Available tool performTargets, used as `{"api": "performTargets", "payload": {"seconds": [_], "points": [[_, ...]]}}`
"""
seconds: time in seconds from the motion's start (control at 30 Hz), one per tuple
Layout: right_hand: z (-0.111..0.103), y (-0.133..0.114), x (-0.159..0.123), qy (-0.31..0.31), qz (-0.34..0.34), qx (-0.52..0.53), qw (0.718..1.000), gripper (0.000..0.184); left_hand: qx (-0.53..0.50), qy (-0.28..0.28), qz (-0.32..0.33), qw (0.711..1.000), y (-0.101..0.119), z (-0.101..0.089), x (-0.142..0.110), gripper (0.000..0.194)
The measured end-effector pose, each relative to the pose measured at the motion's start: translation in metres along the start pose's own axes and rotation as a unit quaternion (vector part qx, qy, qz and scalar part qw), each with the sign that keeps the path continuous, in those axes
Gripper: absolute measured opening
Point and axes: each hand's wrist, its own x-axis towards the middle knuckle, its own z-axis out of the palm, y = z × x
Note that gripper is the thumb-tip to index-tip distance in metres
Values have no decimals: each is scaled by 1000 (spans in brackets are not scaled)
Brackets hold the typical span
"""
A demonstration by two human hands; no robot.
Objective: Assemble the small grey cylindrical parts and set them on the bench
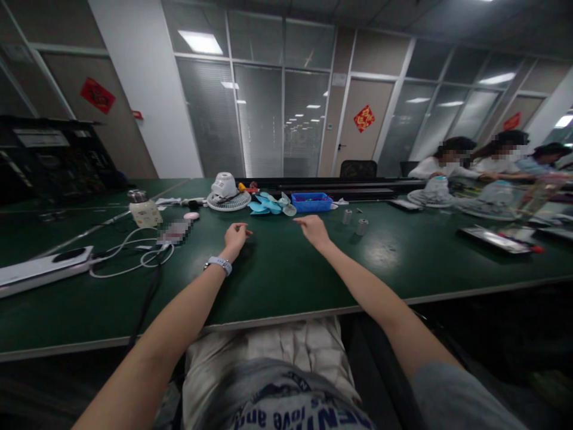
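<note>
My left hand (236, 237), with a pale watch on its wrist, is over the green table, its fingers loosely bent and apart. Nothing shows in it. To the right, my right hand (312, 230) has its fingers stretched leftward, also with nothing visible in them. Beyond my hands lie light blue fan blades (266, 204) and a translucent disc-like piece (289, 206). A blue bin (312, 202) with small parts stands just behind my right hand. Two metal cylinders, one nearer (362, 227) and one farther (347, 217), stand to its right.
A white fan housing with a grille (224, 190) sits at the back left. Further left are a bottle (144, 210), white cables (156, 257) and a white power strip (45, 272). On the right, people sit by more fan parts (434, 194) and a tray (495, 240).
</note>
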Motion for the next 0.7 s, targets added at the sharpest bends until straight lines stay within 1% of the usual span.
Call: {"api": "performTargets", "payload": {"seconds": [0.07,0.13,0.2,0.27,0.37,0.47,0.53,0.6,0.7], "points": [[-28,41,-3,71,75,-62,993,32,10,-7,2,1000,0,0,0,21],[-53,80,-10,131,173,-122,969,34,17,-11,0,1000,-2,1,1,21],[-68,111,-19,170,246,-156,941,35,16,-17,-2,1000,-3,1,3,21],[-75,130,-26,182,287,-168,925,34,13,-23,-2,1000,-5,1,5,21],[-75,137,-31,181,296,-170,922,32,10,-25,3,1000,-7,2,6,22],[-75,135,-29,213,264,-176,924,34,12,-20,5,1000,-8,3,7,23],[-76,134,-28,230,255,-179,922,36,16,-20,5,1000,-9,3,8,24],[-76,135,-29,218,271,-176,921,35,21,-23,6,999,-10,3,9,23],[-76,137,-32,183,306,-169,919,33,27,-32,5,999,-13,3,11,22]]}}
